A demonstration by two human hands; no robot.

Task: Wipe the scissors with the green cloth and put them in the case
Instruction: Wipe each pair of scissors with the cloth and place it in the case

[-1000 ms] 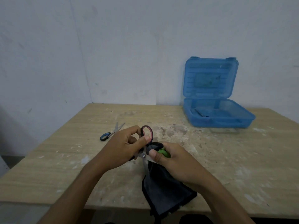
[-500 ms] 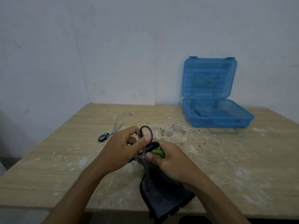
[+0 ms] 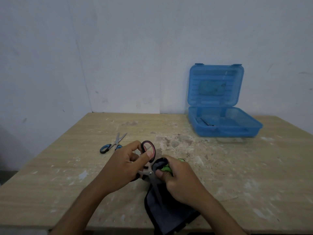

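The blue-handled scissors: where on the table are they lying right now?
In the head view, the blue-handled scissors lie flat on the table, left of centre, just beyond the left hand, untouched.

Dull grey metal blades show on the scissors [image 3: 153,179] pinched in the left hand [image 3: 125,168], their black loop handle plastic with a pink lining and a faint sheen. Just right of that grip, the cloth [image 3: 166,207] bunched in the right hand [image 3: 179,178] looks soft and matt, dark with a green patch. Beneath both, the table [image 3: 237,175] is pale wood-grain, rough and paint-flecked. Beyond the grip, the case [image 3: 220,122] is translucent blue plastic, smooth.
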